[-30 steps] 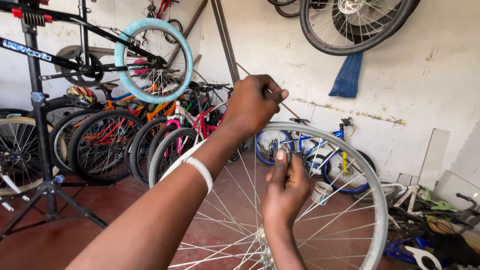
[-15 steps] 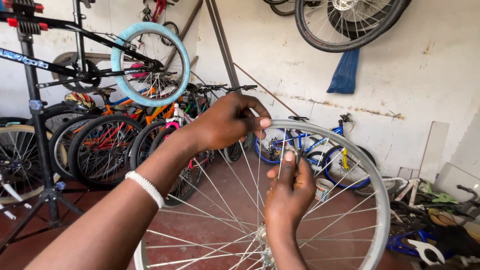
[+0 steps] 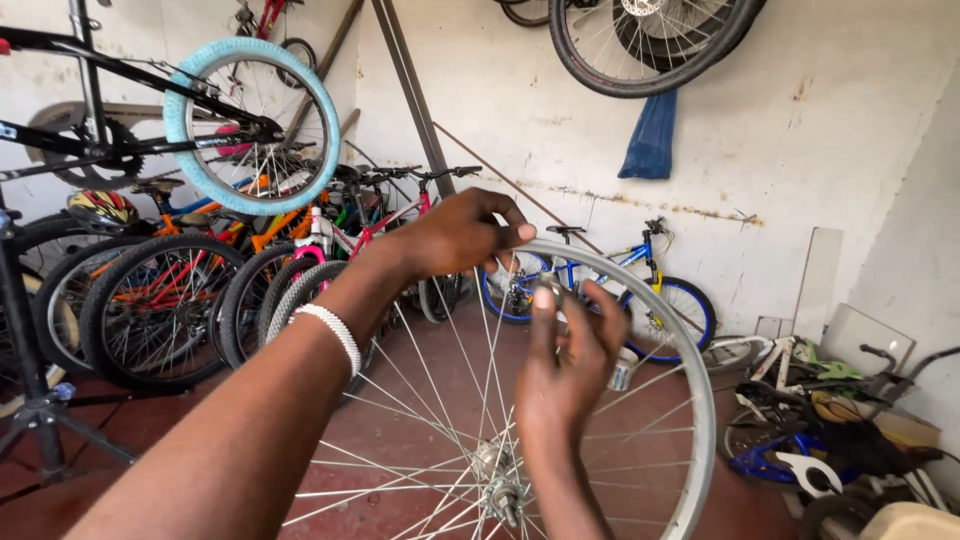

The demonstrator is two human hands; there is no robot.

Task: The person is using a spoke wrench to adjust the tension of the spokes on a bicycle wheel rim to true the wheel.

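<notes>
A silver bicycle wheel rim with thin spokes and a hub stands upright right in front of me. My left hand, with a white beaded bracelet on its wrist, reaches across to the top of the rim and pinches the end of a spoke there. Just below it, my right hand is raised among the spokes with its back toward me, index finger pointing up and the other fingers loosely curled. Whether it grips a spoke is hidden.
A row of parked bicycles lines the left and back wall. A black bicycle with a light-blue tyre hangs on a repair stand at the left. Another wheel and a blue cloth hang on the wall. Bike parts are piled at the right.
My left hand has come down from above the rim to its top edge and now pinches there. My right hand stays among the spokes, almost unmoved.
</notes>
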